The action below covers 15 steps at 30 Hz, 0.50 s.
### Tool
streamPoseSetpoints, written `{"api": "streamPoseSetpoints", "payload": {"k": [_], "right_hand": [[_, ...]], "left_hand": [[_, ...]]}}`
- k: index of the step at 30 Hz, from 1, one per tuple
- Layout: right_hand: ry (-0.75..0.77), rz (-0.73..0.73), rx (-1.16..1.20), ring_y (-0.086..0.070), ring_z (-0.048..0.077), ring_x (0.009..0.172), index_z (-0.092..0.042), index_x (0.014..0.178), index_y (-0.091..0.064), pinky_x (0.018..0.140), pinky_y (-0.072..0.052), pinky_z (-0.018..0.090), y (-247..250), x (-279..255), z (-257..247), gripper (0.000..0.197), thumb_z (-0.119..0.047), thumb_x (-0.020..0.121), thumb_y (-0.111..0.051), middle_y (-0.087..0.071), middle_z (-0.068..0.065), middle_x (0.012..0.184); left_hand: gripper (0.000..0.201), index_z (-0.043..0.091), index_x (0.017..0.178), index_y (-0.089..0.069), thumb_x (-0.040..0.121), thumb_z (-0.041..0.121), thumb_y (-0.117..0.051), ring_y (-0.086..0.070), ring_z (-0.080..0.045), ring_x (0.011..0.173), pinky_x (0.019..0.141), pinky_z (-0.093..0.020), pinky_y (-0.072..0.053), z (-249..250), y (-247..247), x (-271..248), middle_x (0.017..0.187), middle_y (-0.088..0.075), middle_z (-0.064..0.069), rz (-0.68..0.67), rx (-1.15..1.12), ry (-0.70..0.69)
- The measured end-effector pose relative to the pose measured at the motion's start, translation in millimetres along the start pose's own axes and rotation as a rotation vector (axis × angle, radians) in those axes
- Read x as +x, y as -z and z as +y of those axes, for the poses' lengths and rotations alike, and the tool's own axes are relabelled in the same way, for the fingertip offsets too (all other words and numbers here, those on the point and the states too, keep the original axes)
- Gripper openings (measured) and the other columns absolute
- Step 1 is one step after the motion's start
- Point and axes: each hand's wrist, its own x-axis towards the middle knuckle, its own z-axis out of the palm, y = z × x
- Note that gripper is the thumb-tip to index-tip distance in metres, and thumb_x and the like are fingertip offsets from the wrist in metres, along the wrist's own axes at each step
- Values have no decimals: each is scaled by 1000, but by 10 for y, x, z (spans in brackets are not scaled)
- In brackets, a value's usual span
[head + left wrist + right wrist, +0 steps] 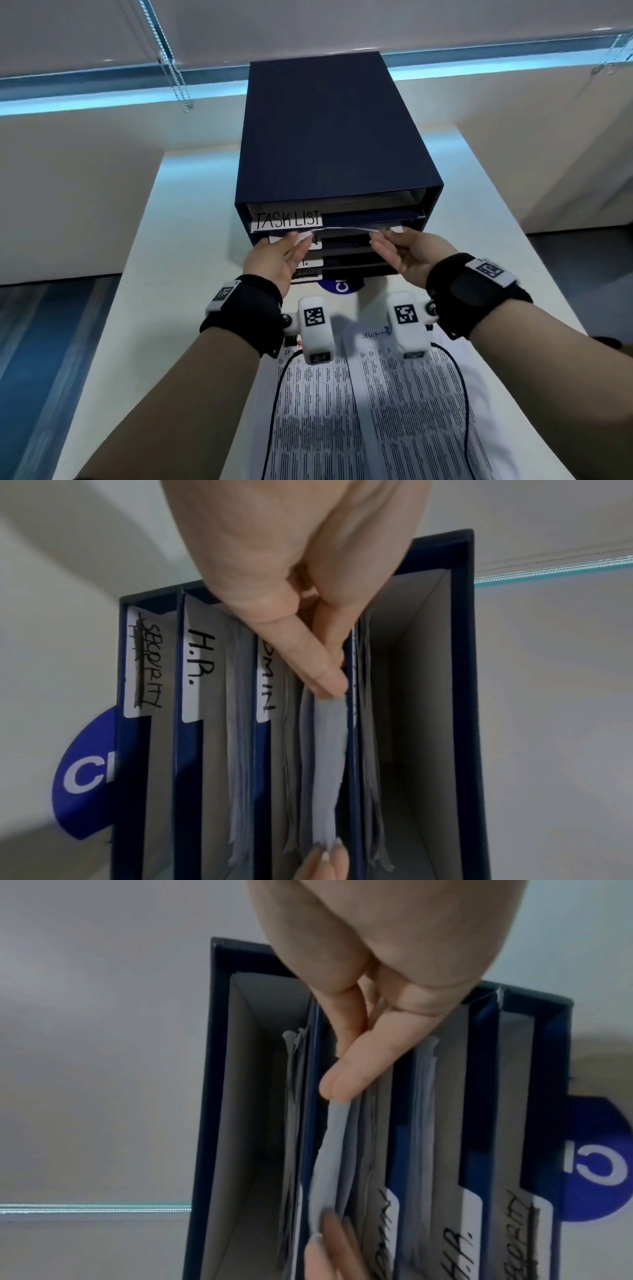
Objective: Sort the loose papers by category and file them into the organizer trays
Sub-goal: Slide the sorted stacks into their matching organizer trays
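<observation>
Our left hand [274,260] pinches the near left corner of a thin white sheet of paper [346,229] between thumb and fingers, and our right hand [407,257] pinches the near right corner the same way, so the sheet hangs slightly bowed between them at the mouth of the dark blue boxy desk organizer [335,137]. It is going into the second tray down, the one whose label [270,680] seems to read ADMIN, just under the tray marked TASK LIST [287,220]. To do this well, we judge we should hold the edge level, pull the bow flat, and slide the sheet in above the papers already lying there, so that it does not catch on the blue shelf lip or crumple. The top tray holds a small stack; the ADMIN and H.R. [200,658] trays each hold several sheets; the SECURITY [145,664] tray's contents we cannot tell. More printed sheets [376,411] lie on the white table [171,274] beneath our wrists, still to be filed.
</observation>
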Motion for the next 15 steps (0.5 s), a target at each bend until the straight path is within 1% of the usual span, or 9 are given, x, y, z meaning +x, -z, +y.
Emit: {"api": "streamPoseSetpoints", "payload": {"k": [1, 2, 3, 5, 8, 9, 12, 13, 15], "right_hand": [[11, -9, 46, -71, 22, 55, 1, 88, -48, 51, -59, 31, -44, 11, 8, 11, 10, 93, -43, -69, 18, 60], [22, -6, 78, -71, 26, 59, 3, 87, -49, 53, -59, 34, -87, 22, 14, 12, 11, 93, -42, -68, 22, 64], [37, 13, 106, -70, 29, 63, 5, 86, -50, 55, -60, 36, -124, 49, 22, 14, 13, 93, -40, -67, 23, 69], [79, 53, 145, -62, 28, 71, 3, 82, -51, 60, -58, 38, -189, 117, 46, 20, 14, 93, -37, -60, 19, 78], [114, 16, 94, -58, 24, 75, 0, 80, -52, 59, -58, 33, -254, 180, 101, 27, 15, 93, -34, -55, 14, 83], [115, -23, 66, -59, 24, 77, -1, 82, -54, 62, -58, 34, -255, 182, 116, 28, 16, 93, -34, -56, 13, 84], [112, -100, -12, -61, 23, 84, -4, 84, -56, 86, -54, 42, -192, 161, 116, 30, 16, 92, -36, -59, 10, 84], [107, -107, -47, -62, 22, 85, -4, 82, -53, 88, -55, 43, -151, 156, 110, 27, 15, 92, -37, -58, 9, 84], [100, -130, -161, -65, 23, 89, -5, 84, -51, 81, -57, 38, -42, 140, 105, 21, 9, 94, -40, -61, 10, 90]], "left_hand": [[31, -2, 119, -44, 90, -9, -51, -66, -20, 82, 74, -25, -58, 4, -22, 10, 120, -54, -24, 4, 15, -14], [14, -2, 103, -50, 90, -9, -50, -64, -18, 83, 81, -26, -56, 2, -34, 26, 112, -57, -21, 4, 51, -26], [9, -3, 98, -52, 91, -8, -49, -63, -17, 86, 89, -25, -53, -1, -45, 43, 104, -57, -18, 0, 80, -42], [14, -10, 103, -56, 92, -9, -47, -59, -20, 96, 94, -25, -47, 7, -48, 69, 96, -56, -16, 24, 77, -46], [11, -5, 92, -56, 91, -11, -47, -56, -22, 97, 92, -28, -47, 12, -24, 103, 92, -55, -14, 23, 94, -48], [11, -4, 91, -55, 90, -12, -48, -57, -21, 94, 91, -28, -47, 11, -10, 117, 92, -55, -13, 13, 114, -59], [14, -1, 87, -52, 88, -14, -47, -58, -19, 89, 88, -30, -50, -5, 60, 133, 91, -55, -13, -19, 181, -117], [15, -1, 90, -51, 88, -15, -46, -59, -20, 91, 88, -31, -51, -10, 90, 119, 92, -55, -14, -36, 198, -131], [23, 0, 106, -50, 89, -14, -43, -61, -24, 98, 90, -34, -51, -17, 173, 60, 101, -58, -15, -94, 258, -130]]}}
